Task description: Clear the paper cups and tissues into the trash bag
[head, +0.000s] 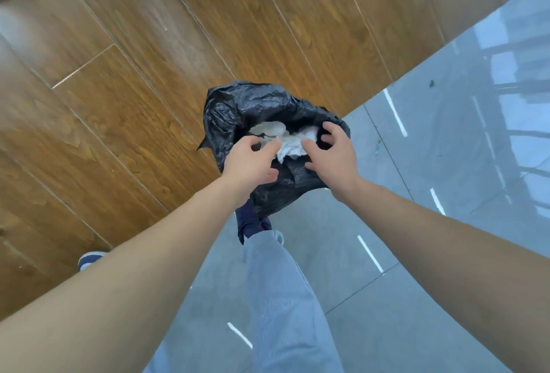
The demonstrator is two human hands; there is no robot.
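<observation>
Both hands at black trash bag [238, 110] mouth, tissues [293, 143] inside. Left hand [248, 161] fingers pinch the rim; right hand [331, 155] fingers spread, w/ nothing gripped.

The floor is brown wood planks [143, 80] toward ten o'clock and glossy grey tile [446, 164] toward four o'clock, where a foot [253, 223] stands.
</observation>
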